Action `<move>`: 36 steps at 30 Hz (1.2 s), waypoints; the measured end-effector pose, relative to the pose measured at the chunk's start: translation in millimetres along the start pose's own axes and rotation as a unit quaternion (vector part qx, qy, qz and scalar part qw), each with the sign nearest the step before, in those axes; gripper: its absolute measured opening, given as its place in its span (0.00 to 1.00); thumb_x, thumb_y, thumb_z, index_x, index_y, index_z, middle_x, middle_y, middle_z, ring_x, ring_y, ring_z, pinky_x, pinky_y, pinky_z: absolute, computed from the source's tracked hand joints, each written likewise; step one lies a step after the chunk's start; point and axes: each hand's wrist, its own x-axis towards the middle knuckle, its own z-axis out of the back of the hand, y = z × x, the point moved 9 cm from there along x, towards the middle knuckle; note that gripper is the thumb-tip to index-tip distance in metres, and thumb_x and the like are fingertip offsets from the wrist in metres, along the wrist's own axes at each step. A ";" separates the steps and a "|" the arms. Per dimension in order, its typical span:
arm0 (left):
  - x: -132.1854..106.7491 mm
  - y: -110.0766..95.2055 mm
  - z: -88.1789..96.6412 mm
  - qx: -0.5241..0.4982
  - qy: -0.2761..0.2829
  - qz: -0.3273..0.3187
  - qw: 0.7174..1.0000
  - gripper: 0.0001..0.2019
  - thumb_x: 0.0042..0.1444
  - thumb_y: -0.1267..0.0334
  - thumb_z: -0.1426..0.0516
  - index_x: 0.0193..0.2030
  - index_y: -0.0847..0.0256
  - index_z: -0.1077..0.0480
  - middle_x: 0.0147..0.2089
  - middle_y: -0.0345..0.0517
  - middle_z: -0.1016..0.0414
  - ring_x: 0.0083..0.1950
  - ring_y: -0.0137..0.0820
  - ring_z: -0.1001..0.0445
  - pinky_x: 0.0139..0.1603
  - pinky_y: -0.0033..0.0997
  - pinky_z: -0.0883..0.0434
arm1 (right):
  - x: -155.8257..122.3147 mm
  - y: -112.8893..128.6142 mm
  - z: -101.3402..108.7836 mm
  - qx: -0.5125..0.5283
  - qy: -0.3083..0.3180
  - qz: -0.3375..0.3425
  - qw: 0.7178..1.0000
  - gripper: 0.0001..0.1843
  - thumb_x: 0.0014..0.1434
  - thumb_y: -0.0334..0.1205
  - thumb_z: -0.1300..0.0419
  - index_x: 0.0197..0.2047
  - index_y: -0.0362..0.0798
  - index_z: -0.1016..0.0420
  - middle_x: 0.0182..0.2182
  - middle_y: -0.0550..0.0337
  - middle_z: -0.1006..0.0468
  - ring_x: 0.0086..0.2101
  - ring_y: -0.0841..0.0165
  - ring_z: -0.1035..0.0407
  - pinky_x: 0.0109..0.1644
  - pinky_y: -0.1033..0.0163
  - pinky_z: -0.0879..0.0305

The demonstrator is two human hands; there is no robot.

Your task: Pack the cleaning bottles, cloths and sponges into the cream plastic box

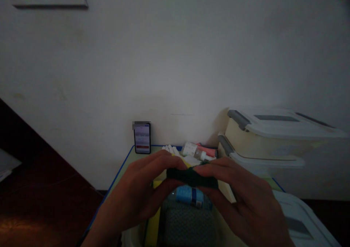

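Note:
My left hand (147, 183) and my right hand (243, 192) pinch a dark green scouring pad (193, 177) between thumbs and fingers, one at each end. It is held level, and its middle bends slightly. A bit of yellow shows just behind it; whether that belongs to the pad I cannot tell. Below my hands is an open pale bin (128, 236). In it lie a bottle with a blue label (188, 196), a grey-green textured cloth (188, 225) and a yellow item (153, 225). My forearms hide parts of the bin.
A phone (142, 139) leans against the wall at the back of the green table (123, 172). Several white sticks (171, 149), a clear pump bottle (193, 150) and a red striped item (209, 152) lie behind my hands. Lidded storage boxes (262, 141) are stacked right; a white lid (300, 214) is nearer.

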 end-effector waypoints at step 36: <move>-0.1 0.6 -8.5 0.092 0.060 -0.019 0.994 0.12 0.54 0.70 0.42 0.46 0.57 0.34 0.40 0.40 0.24 0.38 0.27 0.25 0.39 0.23 0.29 | 3.9 -14.6 -2.0 -0.010 0.050 -0.054 0.997 0.12 0.52 0.38 0.36 0.40 0.51 0.31 0.32 0.63 0.23 0.31 0.71 0.27 0.33 0.68 0.29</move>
